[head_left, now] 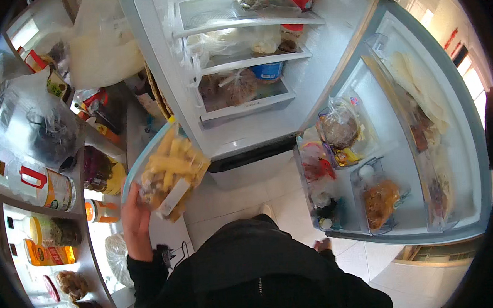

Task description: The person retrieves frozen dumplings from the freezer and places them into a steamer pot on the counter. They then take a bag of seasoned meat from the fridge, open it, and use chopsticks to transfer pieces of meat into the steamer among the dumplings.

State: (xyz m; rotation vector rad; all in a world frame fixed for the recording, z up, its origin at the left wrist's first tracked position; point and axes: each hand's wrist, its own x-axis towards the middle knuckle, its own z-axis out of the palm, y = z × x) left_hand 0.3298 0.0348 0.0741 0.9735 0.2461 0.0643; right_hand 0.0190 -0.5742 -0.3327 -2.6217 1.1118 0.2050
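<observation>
My left hand is closed on the edge of a clear plastic bag with yellow stick-shaped pieces inside, a pale label and a light-blue edge. The bag hangs tilted in front of the shelves, just left of the open refrigerator. My right hand is low by my right side, below the door bins. Only a small part of it shows past the dark sleeve, so its fingers are hard to make out.
Left of me, a shelf unit is crowded with jars, bottles and bags. Refrigerator shelves hold bagged food and containers above a clear drawer. The door stands wide to the right, its bins filled with bagged food.
</observation>
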